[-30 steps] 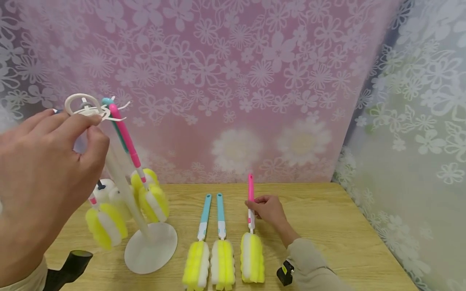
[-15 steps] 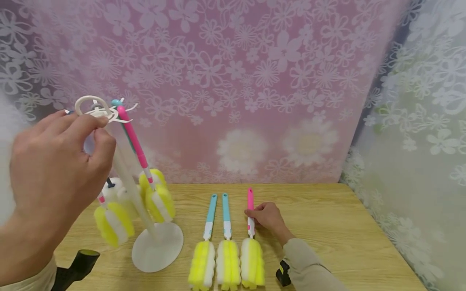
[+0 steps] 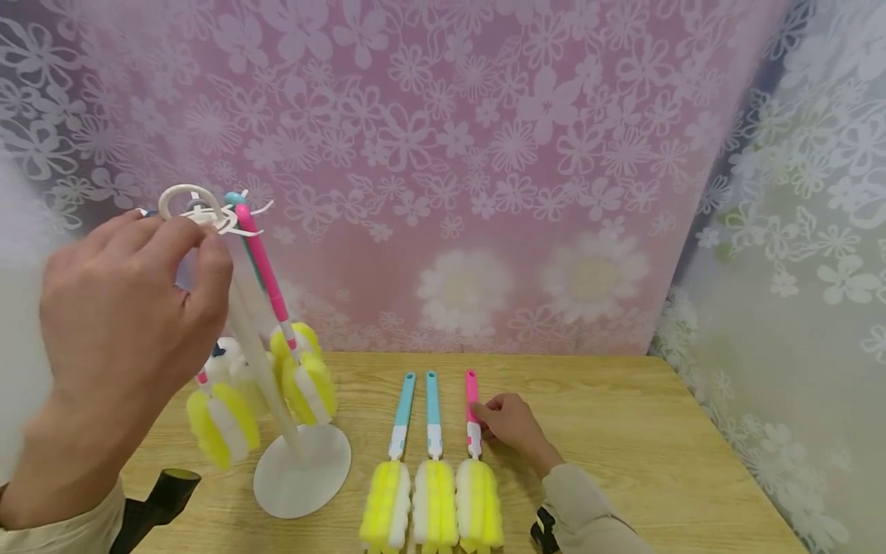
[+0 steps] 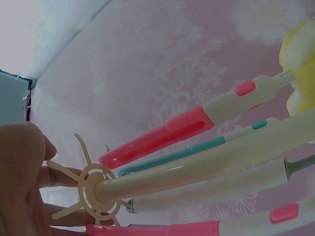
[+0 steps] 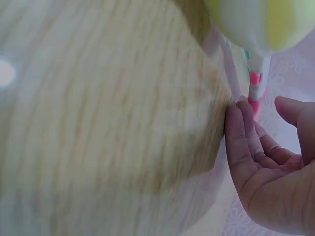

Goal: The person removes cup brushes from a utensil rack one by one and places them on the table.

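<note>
My left hand (image 3: 131, 300) grips the hooked top of a white rack (image 3: 252, 354) with a round base. In the left wrist view, its fingers lie behind the hook ring (image 4: 88, 196). Several sponge brushes hang there, among them a pink-handled one (image 3: 268, 269) and a teal-handled one (image 4: 197, 146). On the table lies a pink-handled sponge brush (image 3: 472, 392), beside two blue-handled brushes (image 3: 433, 404). My right hand (image 3: 515, 423) is at the pink handle. In the right wrist view, its thumb stands apart from the fingers, with the handle (image 5: 257, 91) between or beyond them.
The wooden table (image 3: 602, 431) ends at a pink flowered curtain (image 3: 457, 169) behind. A pale flowered curtain (image 3: 817, 323) hangs on the right. Black wrist-camera mounts (image 3: 155, 508) show at both forearms.
The pink-handled brush has moved down and left, close beside the blue-handled ones. My right hand has loosened around its handle. The left hand stays at the rack's top while the head view shifts slightly.
</note>
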{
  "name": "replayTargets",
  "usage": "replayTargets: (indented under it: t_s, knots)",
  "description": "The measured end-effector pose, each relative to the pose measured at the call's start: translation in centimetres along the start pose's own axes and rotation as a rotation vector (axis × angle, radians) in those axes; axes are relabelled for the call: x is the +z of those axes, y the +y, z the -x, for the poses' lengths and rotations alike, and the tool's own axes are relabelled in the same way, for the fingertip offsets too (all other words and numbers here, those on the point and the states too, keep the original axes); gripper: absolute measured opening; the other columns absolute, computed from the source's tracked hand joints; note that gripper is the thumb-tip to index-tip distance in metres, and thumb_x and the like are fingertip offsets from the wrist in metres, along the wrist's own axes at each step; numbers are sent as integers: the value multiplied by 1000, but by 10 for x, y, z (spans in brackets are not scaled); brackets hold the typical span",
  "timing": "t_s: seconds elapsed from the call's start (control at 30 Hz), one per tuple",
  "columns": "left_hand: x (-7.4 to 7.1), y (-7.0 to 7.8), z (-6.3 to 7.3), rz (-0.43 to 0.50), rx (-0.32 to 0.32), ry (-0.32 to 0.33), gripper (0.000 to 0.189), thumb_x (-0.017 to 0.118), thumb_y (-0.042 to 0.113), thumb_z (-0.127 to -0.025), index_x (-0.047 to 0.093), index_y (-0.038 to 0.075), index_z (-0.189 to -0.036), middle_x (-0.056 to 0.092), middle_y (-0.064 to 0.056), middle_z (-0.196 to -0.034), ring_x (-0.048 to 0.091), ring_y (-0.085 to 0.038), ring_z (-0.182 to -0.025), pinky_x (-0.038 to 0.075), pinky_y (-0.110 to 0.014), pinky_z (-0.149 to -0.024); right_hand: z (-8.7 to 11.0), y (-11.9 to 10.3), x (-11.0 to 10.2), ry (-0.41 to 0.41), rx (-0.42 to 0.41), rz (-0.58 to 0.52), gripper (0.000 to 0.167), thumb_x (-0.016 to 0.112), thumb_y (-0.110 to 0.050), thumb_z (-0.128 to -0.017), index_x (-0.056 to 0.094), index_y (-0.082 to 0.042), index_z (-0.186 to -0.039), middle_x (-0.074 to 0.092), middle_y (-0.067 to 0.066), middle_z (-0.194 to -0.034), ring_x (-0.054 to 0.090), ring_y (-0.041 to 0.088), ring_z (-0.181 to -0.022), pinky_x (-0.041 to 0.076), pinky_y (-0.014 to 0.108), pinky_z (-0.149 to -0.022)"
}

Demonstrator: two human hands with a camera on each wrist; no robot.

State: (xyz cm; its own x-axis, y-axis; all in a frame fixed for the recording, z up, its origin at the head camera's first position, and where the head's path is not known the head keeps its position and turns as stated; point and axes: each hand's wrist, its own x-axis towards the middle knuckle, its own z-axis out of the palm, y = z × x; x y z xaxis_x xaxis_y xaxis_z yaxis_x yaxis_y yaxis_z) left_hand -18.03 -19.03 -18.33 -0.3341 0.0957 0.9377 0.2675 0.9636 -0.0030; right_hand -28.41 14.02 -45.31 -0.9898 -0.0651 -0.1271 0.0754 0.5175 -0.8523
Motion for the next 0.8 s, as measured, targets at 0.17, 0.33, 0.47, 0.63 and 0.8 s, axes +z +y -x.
replayTargets:
  t_s: [0.17, 0.33, 0.47, 0.63, 0.8]
  knots:
    - [8, -3, 5, -12, -44, 53, 52, 47, 46, -92, 70, 1, -82, 58, -15, -62, 54, -34, -63, 37, -53, -55, 6, 2, -3, 22, 26, -34, 31, 57, -24, -96, 63, 5, -89, 64, 11, -74, 63, 19, -62, 55, 33, -59]
    - [13, -6, 6, -19, -93, 134, 57, 57, 56, -85, 68, 2, -75, 51, -14, -54, 52, -33, -59, 39, -50, -55, 8, -2, -6, 51, 12, -38, 32, 56, -26, -97, 62, 4, -87, 63, 12, -72, 59, 18, -57, 52, 31, -55]
    - [15, -5, 6, 7, -144, 150, 52, 62, 54, -83, 68, 2, -75, 55, -14, -57, 60, -35, -70, 47, -53, -71, 10, -11, -10, 63, -27, -40, 30, 55, -25, -97, 63, 3, -86, 64, 13, -74, 60, 22, -57, 51, 32, -55]
    - [17, -3, 5, 7, -173, 160, 56, 63, 57, -81, 67, 2, -75, 55, -17, -61, 58, -36, -72, 43, -54, -67, 15, -24, -11, 65, -61, -67, 28, 55, -23, -97, 63, 3, -88, 65, 15, -76, 63, 31, -64, 54, 38, -60]
    - [24, 1, 5, -4, -202, 204, 62, 64, 62, -78, 64, 0, -74, 50, -19, -62, 51, -38, -64, 37, -54, -62, 21, -28, -11, 52, -60, -74, 28, 55, -22, -97, 63, 4, -92, 65, 15, -76, 64, 32, -67, 55, 40, -62]
